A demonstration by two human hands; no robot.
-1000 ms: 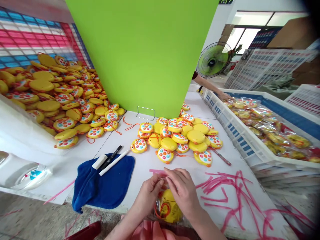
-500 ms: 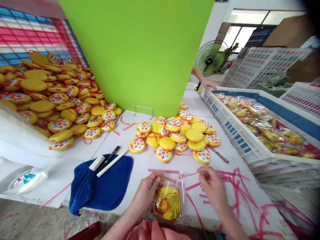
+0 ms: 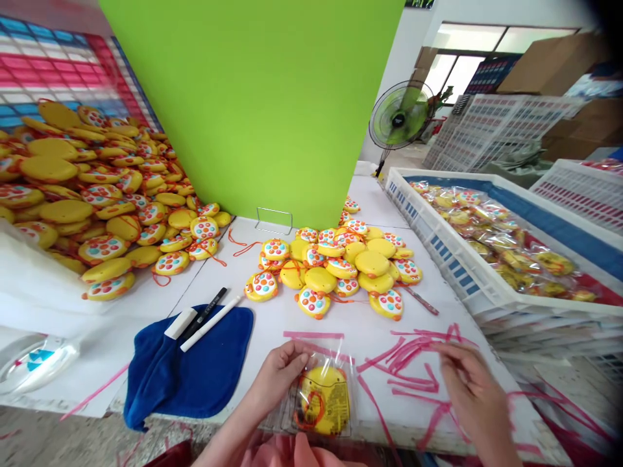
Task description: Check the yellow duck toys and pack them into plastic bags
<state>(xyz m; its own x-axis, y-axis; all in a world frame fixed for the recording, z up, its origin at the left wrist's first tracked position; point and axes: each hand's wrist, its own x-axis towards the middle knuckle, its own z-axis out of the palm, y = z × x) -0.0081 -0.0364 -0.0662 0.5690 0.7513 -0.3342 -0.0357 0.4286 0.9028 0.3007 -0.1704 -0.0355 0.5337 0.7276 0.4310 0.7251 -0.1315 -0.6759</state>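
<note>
so my left hand (image 3: 280, 373) has the top left edge of a clear bag (image 3: 349, 425) pinched between thumb and fingers. the bag's right in front of me at the near edge of the table (image 3: 363, 340), with one yellow toy (image 3: 331, 399) in it, plain side up, orange cord looped on top. my right hand (image 3: 474, 383) is off to the right, well apart from the bag, fingers bent over the far end of a mess of pink strips (image 3: 413, 357). it's a bit blurry so i can't tell if i've got a strip between my fingertips or not

just past the bag there's one more strip lying flat, then a pile (image 3: 321, 280) of loose toys, some dotty side up, in front of the green board (image 3: 248, 110). to my left is a blue cloth (image 3: 209, 376) with a black pen (image 3: 207, 313) and a white pen (image 3: 210, 325) on it, and a big heap (image 3: 97, 194) of toys behind. on the right, a white crate (image 3: 467, 285) full of bagged ones
</note>
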